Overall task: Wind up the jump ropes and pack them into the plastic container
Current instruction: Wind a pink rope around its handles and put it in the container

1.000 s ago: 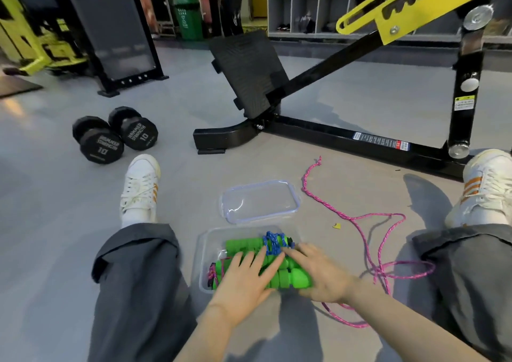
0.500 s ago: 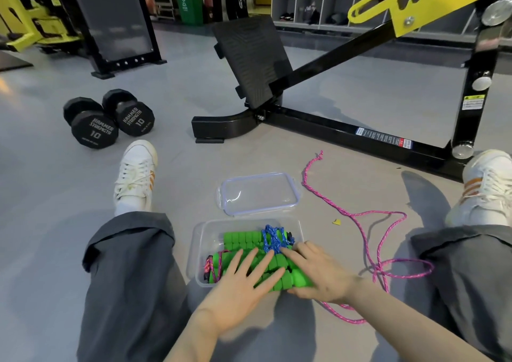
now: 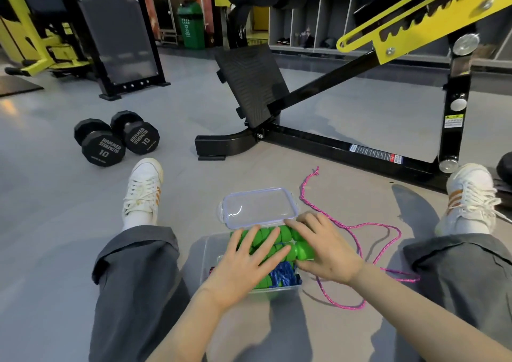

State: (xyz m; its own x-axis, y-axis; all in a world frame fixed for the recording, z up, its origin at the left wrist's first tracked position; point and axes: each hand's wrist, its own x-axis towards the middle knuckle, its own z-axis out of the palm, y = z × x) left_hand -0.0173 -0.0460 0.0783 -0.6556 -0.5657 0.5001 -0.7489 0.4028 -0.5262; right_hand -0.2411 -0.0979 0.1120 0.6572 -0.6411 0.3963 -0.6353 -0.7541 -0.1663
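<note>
A clear plastic container [image 3: 206, 253] sits on the floor between my legs. It holds green jump-rope handles [image 3: 263, 235] and a bundle of blue rope [image 3: 282, 274] at its near side. My left hand [image 3: 243, 267] lies flat on the handles with fingers spread. My right hand [image 3: 329, 250] presses on the right ends of the handles, with its thumb along the lower one. The container's clear lid [image 3: 259, 207] lies just beyond. A loose pink rope [image 3: 360, 226] trails over the floor to the right.
A black machine frame [image 3: 332, 145] with a footplate crosses the floor ahead. Two black dumbbells [image 3: 116, 137] lie at the left. My white shoes [image 3: 144, 187] [image 3: 468, 195] and grey trouser legs flank the container.
The handle bundle has turned in the container: the blue rope went from the far side to the near side. Both hands slid toward the far edge, still on the handles.
</note>
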